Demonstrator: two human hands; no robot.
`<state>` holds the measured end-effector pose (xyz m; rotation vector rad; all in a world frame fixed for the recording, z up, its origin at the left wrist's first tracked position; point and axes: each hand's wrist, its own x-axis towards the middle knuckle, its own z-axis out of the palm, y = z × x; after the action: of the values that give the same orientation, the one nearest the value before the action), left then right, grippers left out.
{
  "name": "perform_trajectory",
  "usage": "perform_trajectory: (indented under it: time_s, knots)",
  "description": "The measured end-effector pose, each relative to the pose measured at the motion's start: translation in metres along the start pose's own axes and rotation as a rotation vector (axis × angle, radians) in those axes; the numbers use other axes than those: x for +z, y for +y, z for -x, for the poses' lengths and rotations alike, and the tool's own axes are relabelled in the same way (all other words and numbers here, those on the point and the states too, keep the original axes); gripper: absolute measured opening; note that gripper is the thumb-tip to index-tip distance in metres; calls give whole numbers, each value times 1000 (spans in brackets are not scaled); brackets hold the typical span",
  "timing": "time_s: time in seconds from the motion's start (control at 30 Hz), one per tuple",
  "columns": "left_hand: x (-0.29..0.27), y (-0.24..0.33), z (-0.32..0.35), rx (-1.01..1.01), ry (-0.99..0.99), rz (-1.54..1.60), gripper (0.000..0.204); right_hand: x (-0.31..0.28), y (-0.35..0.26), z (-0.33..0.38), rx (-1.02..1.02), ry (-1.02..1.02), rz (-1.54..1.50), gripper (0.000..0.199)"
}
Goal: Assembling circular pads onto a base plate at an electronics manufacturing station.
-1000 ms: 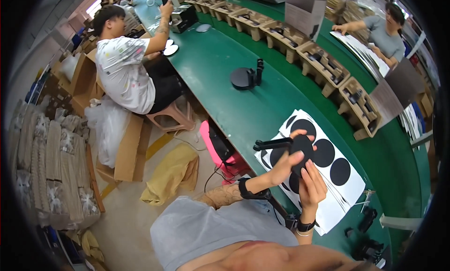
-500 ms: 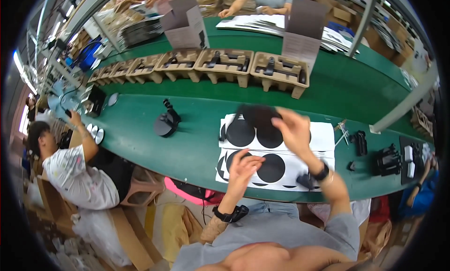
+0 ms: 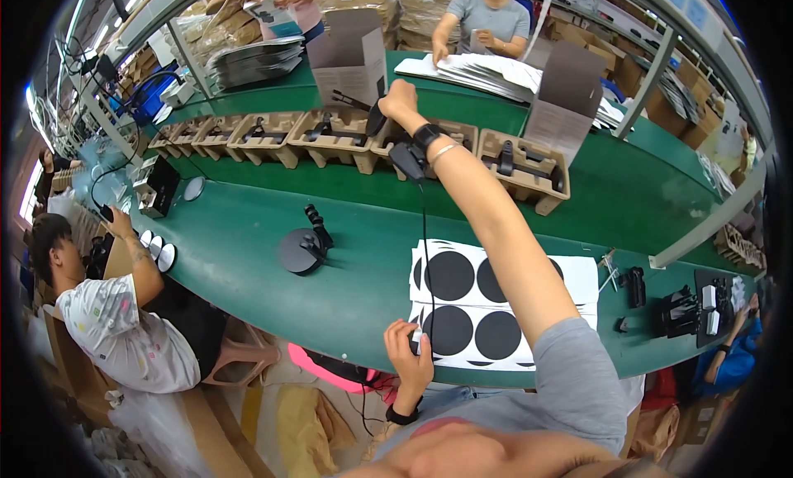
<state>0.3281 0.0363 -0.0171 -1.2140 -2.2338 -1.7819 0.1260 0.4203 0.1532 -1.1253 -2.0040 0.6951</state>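
Observation:
My right hand (image 3: 399, 102) reaches far across the bench, over the row of brown moulded trays. It is closed round a dark stand-like part (image 3: 376, 119) with a rounded plate; a thin black arm (image 3: 351, 100) sticks out to its left. The hand covers where it grips. My left hand (image 3: 410, 358) is at the near bench edge, thumb and fingers apart and loosely bent. Beside it lie white sheets (image 3: 585, 273) bearing large black round stickers (image 3: 448, 331); between its fingers a bit of white and black shows. A black stand with a round base (image 3: 301, 251) is on the bench.
Brown trays (image 3: 337, 139) with black parts line the bench's far side. Two tall open boxes (image 3: 351, 61) rise behind them. Black parts (image 3: 679, 311) and a metal post (image 3: 702, 218) are at right. Co-workers sit at left (image 3: 124, 313) and across the bench (image 3: 487, 19).
My right hand has gone from above the sticker sheets forward and left to the trays, carrying the dark part. The left hand has drawn back toward the bench edge. The view has shifted slightly.

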Motion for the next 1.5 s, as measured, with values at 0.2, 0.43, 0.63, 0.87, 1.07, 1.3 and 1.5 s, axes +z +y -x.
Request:
perform_trajectory:
  time_s: [0.2,0.43,0.63,0.87,1.07,1.3,1.5]
  knots:
    - [2,3,4,-71,15,49,24,40,7,-4,-204,-122,252,18]
    - [-8,2,1,-58,-42,73,21,76,37,65,-353,-148,578,22]
    - [-14,-11,3,-75,-121,29,22,72,52,89,-336,-194,624,47]
    - [0,-26,-25,-113,-25,256,20,-93,38,133,-501,-318,66,28]
    - [-5,-16,-31,-90,-103,105,23,-189,133,310,-532,-528,-10,31]
    - [-8,4,-21,32,-219,-390,51,-168,161,391,-627,-386,158,39]
    - [1,22,-8,5,-280,-413,50,-188,171,398,-558,-429,93,41]
